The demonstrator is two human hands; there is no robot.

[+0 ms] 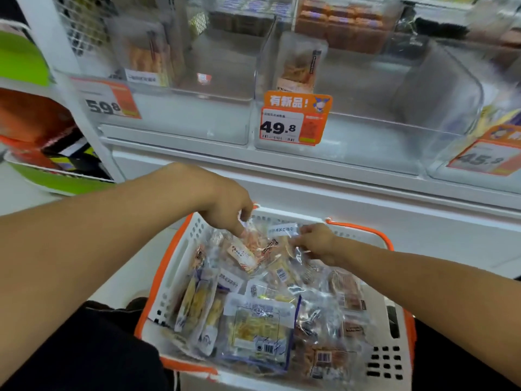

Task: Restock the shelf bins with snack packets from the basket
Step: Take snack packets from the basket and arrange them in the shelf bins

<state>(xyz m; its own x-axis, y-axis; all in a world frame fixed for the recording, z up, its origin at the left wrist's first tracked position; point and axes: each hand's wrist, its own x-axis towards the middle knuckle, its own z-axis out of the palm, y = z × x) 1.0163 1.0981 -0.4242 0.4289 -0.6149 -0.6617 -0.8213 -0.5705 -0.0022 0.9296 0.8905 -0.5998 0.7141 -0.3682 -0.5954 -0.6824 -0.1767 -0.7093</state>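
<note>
The white shelf [310, 167] carries clear bins [366, 131] side by side, while the white basket [180, 249] sits on the floor [118, 286] below.

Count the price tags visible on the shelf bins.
3: orange-and-white 59.8 price tag on the left clear bin, 49.8 price tag on the middle bin, 45.8 price tag at right, partly cropped. More may lie outside the frame.

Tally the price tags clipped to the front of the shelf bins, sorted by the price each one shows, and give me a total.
Price tag reading 59.8: 1
Price tag reading 49.8: 1
Price tag reading 45.8, blurred and cut by the frame edge: 1
Total: 3
</note>
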